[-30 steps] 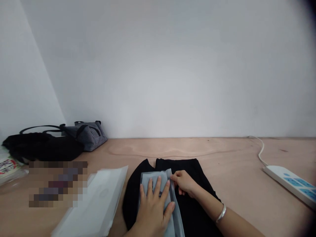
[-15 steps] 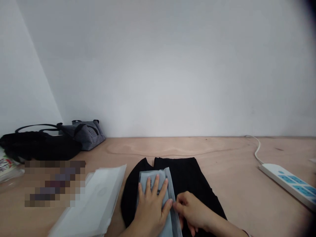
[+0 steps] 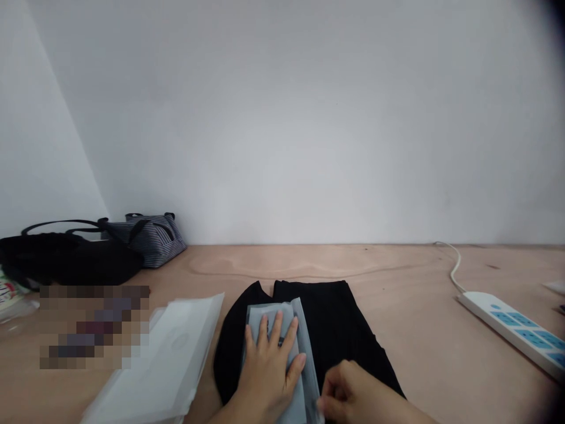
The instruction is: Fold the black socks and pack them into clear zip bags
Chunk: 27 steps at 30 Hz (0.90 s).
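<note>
In the head view, the left hand (image 3: 270,368) lies flat, fingers spread, pressing a translucent plastic bag (image 3: 298,321) onto a black garment (image 3: 338,330) at the near middle of the wooden counter (image 3: 410,330). The right hand (image 3: 353,394) pinches the bag's right edge near the bottom. A stack of bags (image 3: 163,359) lies left, a power strip (image 3: 514,330) right.

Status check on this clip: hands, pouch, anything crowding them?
Left hand flat on grey pouch. Right hand pinching pouch's right edge near bottom. Pouch lies on black garment. Stack of clear bags beside it, apart.
</note>
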Each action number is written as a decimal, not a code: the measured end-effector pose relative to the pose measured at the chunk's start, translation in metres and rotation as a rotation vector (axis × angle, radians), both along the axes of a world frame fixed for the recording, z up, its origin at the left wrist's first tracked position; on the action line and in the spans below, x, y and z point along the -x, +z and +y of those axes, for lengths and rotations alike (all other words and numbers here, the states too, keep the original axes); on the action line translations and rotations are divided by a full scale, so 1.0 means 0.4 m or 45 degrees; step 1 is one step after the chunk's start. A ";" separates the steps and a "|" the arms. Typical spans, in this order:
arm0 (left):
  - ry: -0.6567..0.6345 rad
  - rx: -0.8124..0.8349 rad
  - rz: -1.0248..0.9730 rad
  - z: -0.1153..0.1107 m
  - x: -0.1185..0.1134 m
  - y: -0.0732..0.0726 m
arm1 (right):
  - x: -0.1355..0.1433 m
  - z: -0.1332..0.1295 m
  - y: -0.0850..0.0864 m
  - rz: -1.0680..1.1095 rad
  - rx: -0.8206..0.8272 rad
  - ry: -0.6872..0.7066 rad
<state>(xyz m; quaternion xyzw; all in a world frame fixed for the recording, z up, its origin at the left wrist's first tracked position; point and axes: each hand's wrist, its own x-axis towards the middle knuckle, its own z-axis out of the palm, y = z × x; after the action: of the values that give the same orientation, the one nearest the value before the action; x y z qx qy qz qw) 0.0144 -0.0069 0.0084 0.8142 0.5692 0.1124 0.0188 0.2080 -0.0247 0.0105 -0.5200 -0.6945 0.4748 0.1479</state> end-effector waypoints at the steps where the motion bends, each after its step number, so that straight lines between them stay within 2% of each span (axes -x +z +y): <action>1: -0.006 -0.001 -0.006 0.000 0.002 -0.001 | 0.002 0.010 0.015 0.024 0.057 0.002; 4: -0.037 -0.027 -0.034 0.000 0.008 -0.003 | 0.018 0.047 0.036 0.120 0.214 -0.025; 7: -0.059 -0.056 -0.059 0.000 0.014 -0.007 | 0.044 0.093 0.029 0.206 0.244 -0.014; 12: -0.019 -0.058 -0.109 0.002 0.018 -0.013 | 0.101 0.174 0.017 0.124 0.063 -0.202; 18: 0.029 -0.050 -0.141 0.003 0.021 -0.018 | 0.154 0.218 0.011 0.054 -0.162 -0.255; 22: 0.074 -0.003 -0.116 0.004 0.021 -0.011 | 0.134 0.211 0.000 0.077 -0.271 -0.342; 27: 0.073 0.077 -0.086 0.005 0.020 -0.002 | 0.027 0.226 -0.006 0.084 -0.342 -0.598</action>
<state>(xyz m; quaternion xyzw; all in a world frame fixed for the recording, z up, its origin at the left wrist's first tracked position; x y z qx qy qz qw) 0.0065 -0.0048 0.0075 0.7924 0.5945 0.1230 0.0595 0.1971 0.0657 0.0082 -0.6269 -0.6064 0.3477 0.3440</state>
